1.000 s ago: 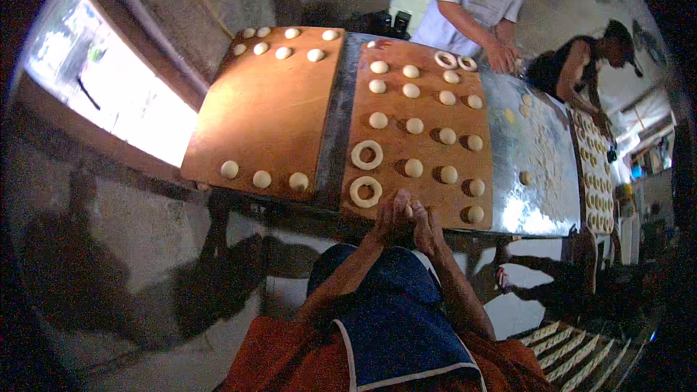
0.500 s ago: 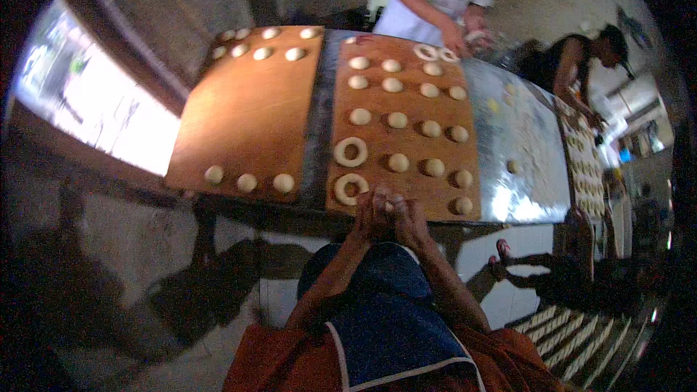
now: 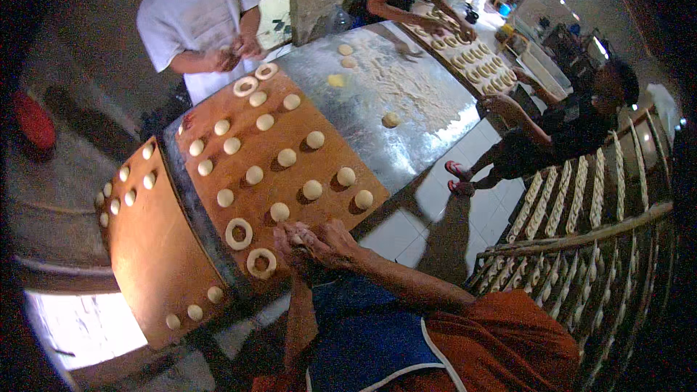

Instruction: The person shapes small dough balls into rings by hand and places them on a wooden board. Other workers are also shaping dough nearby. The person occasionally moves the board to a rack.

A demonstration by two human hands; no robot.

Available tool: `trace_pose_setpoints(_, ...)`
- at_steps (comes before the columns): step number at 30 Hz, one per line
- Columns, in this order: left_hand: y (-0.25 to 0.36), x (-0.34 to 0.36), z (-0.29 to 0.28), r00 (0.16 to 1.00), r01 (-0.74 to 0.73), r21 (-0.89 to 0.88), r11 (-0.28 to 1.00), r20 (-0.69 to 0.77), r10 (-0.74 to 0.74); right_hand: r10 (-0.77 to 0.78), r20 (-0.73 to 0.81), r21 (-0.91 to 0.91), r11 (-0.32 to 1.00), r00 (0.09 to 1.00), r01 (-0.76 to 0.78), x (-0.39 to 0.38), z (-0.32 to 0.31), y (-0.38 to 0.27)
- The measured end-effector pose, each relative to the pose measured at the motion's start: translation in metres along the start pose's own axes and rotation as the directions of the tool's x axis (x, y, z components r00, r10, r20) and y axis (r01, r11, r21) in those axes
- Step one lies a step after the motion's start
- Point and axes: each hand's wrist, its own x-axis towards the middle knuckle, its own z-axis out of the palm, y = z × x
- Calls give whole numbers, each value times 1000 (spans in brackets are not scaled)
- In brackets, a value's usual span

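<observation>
My left hand and my right hand are closed together around a small piece of pale dough at the near edge of the middle orange board. Beside my left hand lie two dough rings, one above the other, and a dough ball sits just beyond. Several more round balls stand in rough rows on this board, with two rings at its far end. Much of the piece in my fingers is hidden.
A second board with balls is left. A floury metal table lies right. A worker in white stands opposite. Two others in dark clothing are at a filled tray. Racks of braided dough stand lower right.
My view has swung right, bringing the racks and a third worker into fuller sight. My hands stay together on the dough at the board's near edge.
</observation>
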Motion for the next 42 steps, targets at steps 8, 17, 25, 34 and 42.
trace_pose_setpoints(8,14,26,-1,997,-70,223,972,36,63,14,-20,65,998,1000,-13,26,-15,-6)
trace_pose_setpoints(17,25,49,-6,989,-137,510,849,17,150,-81,89,-71,994,993,88,60,-28,-1)
trace_pose_setpoints(25,26,49,-11,979,-184,597,781,35,203,-112,92,136,986,989,99,63,-23,-2)
trace_pose_setpoints(34,33,39,-36,956,-266,619,739,73,283,-76,107,69,995,991,68,47,2,4)
trace_pose_setpoints(42,41,15,-69,818,-509,716,477,230,528,79,-103,271,961,992,-48,-9,72,-13)
